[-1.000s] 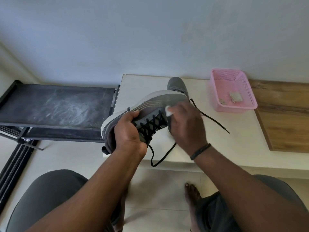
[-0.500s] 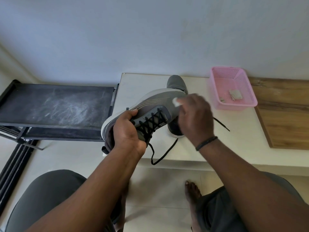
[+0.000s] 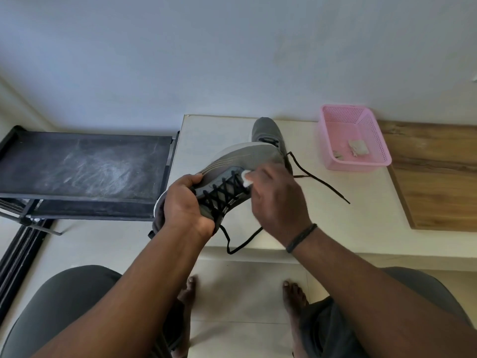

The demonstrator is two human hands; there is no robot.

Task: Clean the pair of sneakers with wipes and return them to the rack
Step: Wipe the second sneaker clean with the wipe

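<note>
While the left hand (image 3: 184, 202) grips one grey sneaker (image 3: 232, 177) at mid-frame, fingers curled round its heel end, the right hand (image 3: 277, 200) pinches a white wipe (image 3: 246, 177) against the laces. The shoe looks light and soft-sided, so the firmer heel suits holding. Two sneakers show: the second sneaker (image 3: 265, 130) rests on the white table (image 3: 335, 223) behind. One rack (image 3: 85, 166) stands at left.

Sneakers, grey: 2, namely held sneaker (image 3: 240, 164) and second sneaker (image 3: 265, 130) beyond the grips.
Wipes, white: 1, wipe (image 3: 246, 178).
Baskets, pink plastic: 1, basket (image 3: 379, 140), holding crumpled used scraps (image 3: 357, 148), number unclear.
Racks, black: 1, shoe rack (image 3: 85, 166).
Tables: 1, table (image 3: 361, 215).
Wristbands, black: 1, wristband (image 3: 300, 237).
</note>
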